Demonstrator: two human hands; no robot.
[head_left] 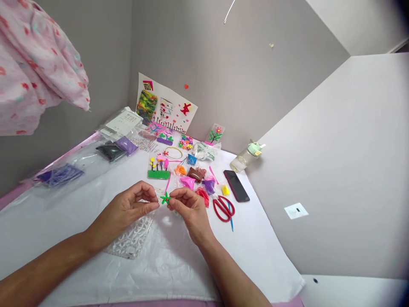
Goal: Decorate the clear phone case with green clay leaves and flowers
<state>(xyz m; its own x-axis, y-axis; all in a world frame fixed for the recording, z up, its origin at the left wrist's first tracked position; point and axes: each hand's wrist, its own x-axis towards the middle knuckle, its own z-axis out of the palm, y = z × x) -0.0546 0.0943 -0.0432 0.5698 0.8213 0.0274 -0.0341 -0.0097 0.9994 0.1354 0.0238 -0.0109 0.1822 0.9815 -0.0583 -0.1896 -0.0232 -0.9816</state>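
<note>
Nearby, scissors [223, 208] and phone [236, 186] lie right of the green star [165, 198].

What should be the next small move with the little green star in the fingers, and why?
Probably lower the green clay star gently onto the clear tray that lies under the hands. The left hand and right hand both pinch it in mid-air, and a tight grip may squash such small points.

Matt green clay star [165, 198]; glossy black phone [236, 185]; crinkled plastic table cover [79, 204].
</note>
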